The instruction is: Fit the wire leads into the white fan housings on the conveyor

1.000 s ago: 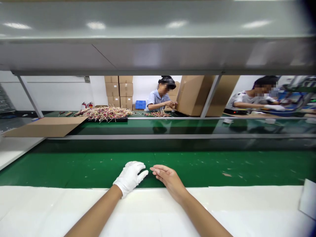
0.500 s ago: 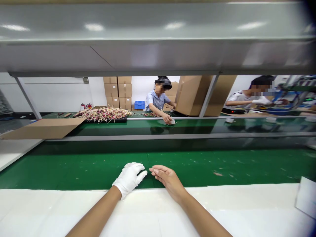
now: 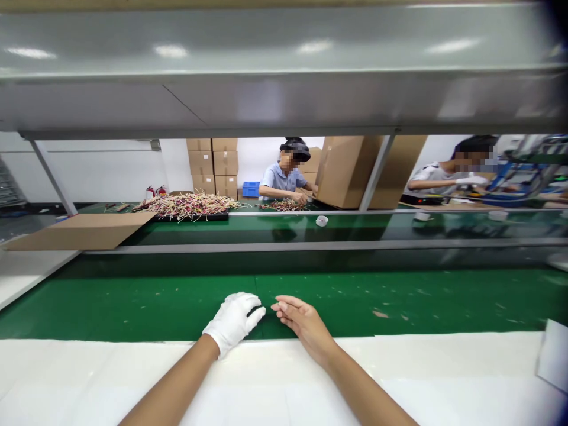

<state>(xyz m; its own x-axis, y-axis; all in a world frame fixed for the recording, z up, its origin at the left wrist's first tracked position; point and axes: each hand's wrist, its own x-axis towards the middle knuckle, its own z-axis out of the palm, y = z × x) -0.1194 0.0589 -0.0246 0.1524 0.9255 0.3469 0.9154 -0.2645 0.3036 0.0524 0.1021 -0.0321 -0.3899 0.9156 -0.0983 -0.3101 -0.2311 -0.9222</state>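
Observation:
My left hand, in a white glove, is held over the near edge of the green conveyor belt. Its thumb stands apart from the curved fingers, and nothing is between them. Just to its right is my bare right hand, also above the belt edge. There the thumb rests against the fingertips, with the index finger a little raised; no object shows in them. A small gap separates the two hands. Both forearms reach across a white-covered worktop.
A far belt carries a small white round part and others farther right. Beyond are a pile of wires, a co-worker, a large carton and another co-worker. A cardboard sheet lies left; a shelf hangs overhead.
A brown scrap on the near belt has drifted left. The co-worker opposite set a white part on the far belt and drew the hand back. My right index finger lifted slightly; my left stays put.

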